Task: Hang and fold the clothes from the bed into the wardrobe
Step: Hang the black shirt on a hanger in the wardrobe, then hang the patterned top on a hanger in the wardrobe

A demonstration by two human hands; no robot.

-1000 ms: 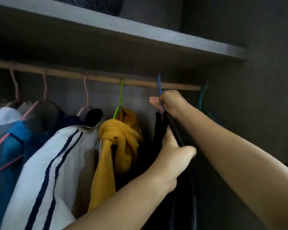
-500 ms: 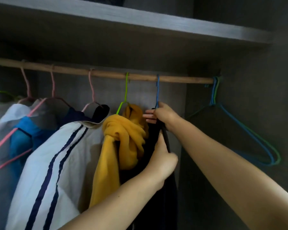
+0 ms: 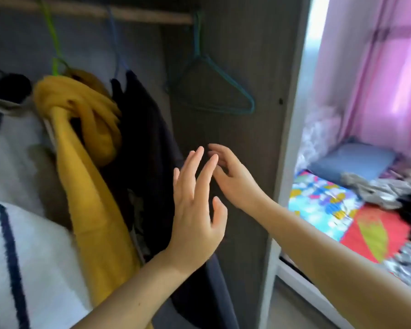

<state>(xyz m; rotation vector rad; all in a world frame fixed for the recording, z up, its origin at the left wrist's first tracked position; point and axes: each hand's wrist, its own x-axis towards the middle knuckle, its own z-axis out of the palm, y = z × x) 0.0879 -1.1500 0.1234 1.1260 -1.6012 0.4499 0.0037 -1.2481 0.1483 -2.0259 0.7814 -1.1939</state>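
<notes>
Two empty, loose-fingered hands, left hand (image 3: 195,210) and right hand (image 3: 233,179); one bare hanger (image 3: 214,86).

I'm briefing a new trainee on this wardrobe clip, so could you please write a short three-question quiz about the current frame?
1. True or false: the left hand grips the mustard-yellow knotted garment.
2. What colour is the wire hanger carrying the black garment: (a) green, (b) blue, (c) pink?
3. What hangs bare at the wooden rail's right end?

Key: 1 false, both hands are open, right hand too. 2 b. 3 empty teal wire hangers.
</notes>
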